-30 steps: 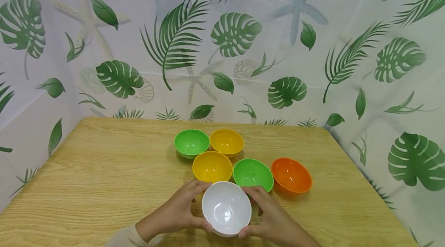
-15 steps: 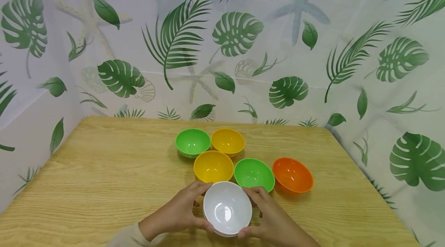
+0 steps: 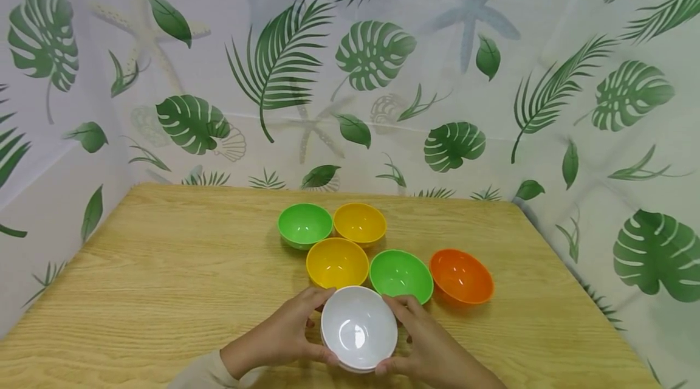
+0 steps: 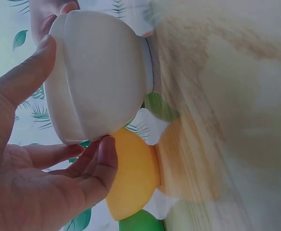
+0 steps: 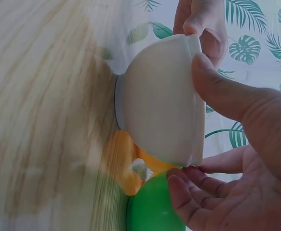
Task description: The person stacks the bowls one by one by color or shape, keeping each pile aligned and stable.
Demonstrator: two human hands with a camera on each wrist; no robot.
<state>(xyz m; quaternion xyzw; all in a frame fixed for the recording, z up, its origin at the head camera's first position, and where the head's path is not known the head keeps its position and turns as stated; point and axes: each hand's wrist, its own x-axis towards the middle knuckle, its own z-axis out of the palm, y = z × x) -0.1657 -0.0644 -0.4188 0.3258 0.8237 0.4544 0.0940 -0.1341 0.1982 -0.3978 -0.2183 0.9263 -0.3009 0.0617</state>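
Two white bowls, one nested in the other, form a small upright stack [image 3: 358,325] near the front of the table. My left hand [image 3: 284,331] grips the stack from the left, thumb at the near rim and fingers on the far side. From the right, my right hand [image 3: 426,340] holds it the same way. In the left wrist view the rim of the inner white bowl [image 4: 58,82] stands just above the outer one. The foot of the outer bowl [image 5: 120,101] is at the tabletop in the right wrist view.
Just behind the stack are a yellow bowl [image 3: 337,262] and a green bowl [image 3: 401,276]. An orange bowl [image 3: 461,276] sits right of that green one. Farther back, another green bowl [image 3: 304,226] and another yellow bowl [image 3: 360,225] stand side by side. Leaf-patterned cloth [image 3: 306,73] surrounds the wooden table [image 3: 191,255].
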